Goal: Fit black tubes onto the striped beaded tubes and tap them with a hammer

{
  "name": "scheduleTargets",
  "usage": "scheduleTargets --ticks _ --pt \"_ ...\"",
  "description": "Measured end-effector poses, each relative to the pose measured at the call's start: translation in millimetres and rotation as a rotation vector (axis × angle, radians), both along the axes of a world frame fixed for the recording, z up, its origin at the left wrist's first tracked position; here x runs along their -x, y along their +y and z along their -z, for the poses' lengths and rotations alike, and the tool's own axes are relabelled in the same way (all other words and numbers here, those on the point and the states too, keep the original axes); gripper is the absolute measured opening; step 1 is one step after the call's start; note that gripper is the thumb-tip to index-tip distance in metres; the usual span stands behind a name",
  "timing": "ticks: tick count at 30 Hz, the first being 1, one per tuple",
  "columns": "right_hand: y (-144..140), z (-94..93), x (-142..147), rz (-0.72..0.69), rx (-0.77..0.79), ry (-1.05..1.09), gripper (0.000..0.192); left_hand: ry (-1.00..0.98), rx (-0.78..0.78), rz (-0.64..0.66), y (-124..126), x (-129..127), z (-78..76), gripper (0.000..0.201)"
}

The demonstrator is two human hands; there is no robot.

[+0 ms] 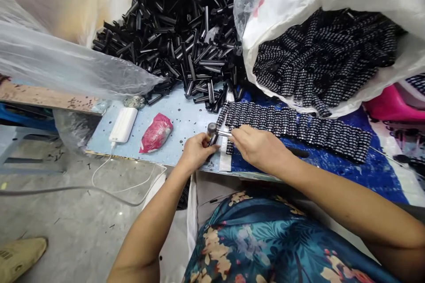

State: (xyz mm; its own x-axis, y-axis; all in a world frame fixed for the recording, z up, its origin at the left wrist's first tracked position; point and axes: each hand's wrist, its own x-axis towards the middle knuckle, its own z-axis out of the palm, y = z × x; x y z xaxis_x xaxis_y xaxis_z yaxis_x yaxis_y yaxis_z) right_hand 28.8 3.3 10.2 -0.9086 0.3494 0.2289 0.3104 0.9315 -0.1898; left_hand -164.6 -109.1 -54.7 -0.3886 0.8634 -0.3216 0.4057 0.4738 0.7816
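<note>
At the near table edge the left hand pinches a short black plastic tube, while the right hand grips a small metal-headed hammer over it. Behind lies a row of black white-printed sleeves, lettering unreadable, then a heap of black tubes.

Grey concrete floor strewn with black specks, pale blue perforated surface with a worn wooden edge; blue cloth draped at right, soft even light
</note>
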Motion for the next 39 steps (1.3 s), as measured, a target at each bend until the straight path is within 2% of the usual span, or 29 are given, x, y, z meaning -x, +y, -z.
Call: scheduleTargets --ticks 3,6,8,10,13,15,17,18,20,22,24,26,28,30,31,33,35,37,39 --pt "-15.1 -1.6 -2.6 -0.149 0.043 0.217 0.031 -0.083 0.08 0.064 10.3 10.8 -2.6 0.041" --pt "-31.0 -0.4 -2.0 -0.213 0.04 0.066 0.032 -0.226 0.195 0.091 22.0 16.0 -5.6 0.044" --pt "-36.0 -1.4 -3.9 -0.206 0.053 -0.011 0.031 -0.187 0.222 0.107 28.0 14.2 -8.5 0.041" --pt "-33.3 -4.2 -15.7 -0.238 0.099 0.067 0.028 -0.038 0.212 0.135 27.6 11.0 -15.0 0.034" --pt "-16.1 -3.4 -63.8 -0.242 0.151 0.218 0.018 0.146 0.159 0.199 4.2 13.7 -33.6 0.026" --pt "-0.7 3.9 -113.1 -0.16 0.107 0.232 0.017 0.151 0.153 0.33 -26.1 25.1 -47.4 0.026" --pt "12.7 14.1 -162.0 -0.045 -0.019 0.164 0.019 0.106 0.316 0.527 -58.8 40.6 -57.8 0.021" --pt "17.6 18.7 -181.0 0.004 -0.081 0.118 0.019 0.106 0.43 0.566 -72.3 47.5 -61.4 0.018" --pt "23.2 24.1 -200.4 0.079 -0.145 0.018 0.016 0.125 0.549 0.601 -88.5 54.4 -66.7 0.021" --pt "24.1 23.3 -192.5 0.106 -0.118 0.01 0.02 0.059 0.497 0.593 -87.8 49.4 -71.2 0.029" --pt "22.3 18.6 -164.9 0.085 -0.032 0.093 0.036 -0.087 0.33 0.53 -71.6 34.7 -74.8 0.035" --pt "19.8 14.6 -131.8 0.036 0.05 0.127 0.059 -0.17 0.125 0.36 -43.6 18.2 -74.6 0.037" --pt "17.7 14.7 -105.8 0.022 0.087 0.053 0.078 -0.12 -0.083 0.087 -7.1 9.3 -68.5 0.037" --pt "17.2 18.7 -91.9 0.03 0.101 -0.026 0.085 -0.065 -0.175 -0.145 34.2 13.1 -57.9 0.034" --pt "17.7 21.0 -88.8 0.035 0.108 -0.045 0.084 0.021 -0.207 -0.213 55.1 19.0 -52.2 0.031" --pt "19.5 24.3 -87.3 0.039 0.135 -0.053 0.085 0.276 -0.2 -0.195 94.5 34.0 -41.7 0.023" --pt "20.9 24.1 -87.7 0.052 0.165 -0.06 0.089 0.458 -0.12 -0.071 127.0 46.2 -33.0 0.02" --pt "20.5 21.6 -87.6 0.072 0.193 -0.075 0.092 0.52 -0.046 -0.023 150.3 52.4 -24.3 0.021" --pt "18.6 19.5 -86.8 0.087 0.23 -0.084 0.091 0.48 0.002 -0.058 164.3 55.1 -14.1 0.025"
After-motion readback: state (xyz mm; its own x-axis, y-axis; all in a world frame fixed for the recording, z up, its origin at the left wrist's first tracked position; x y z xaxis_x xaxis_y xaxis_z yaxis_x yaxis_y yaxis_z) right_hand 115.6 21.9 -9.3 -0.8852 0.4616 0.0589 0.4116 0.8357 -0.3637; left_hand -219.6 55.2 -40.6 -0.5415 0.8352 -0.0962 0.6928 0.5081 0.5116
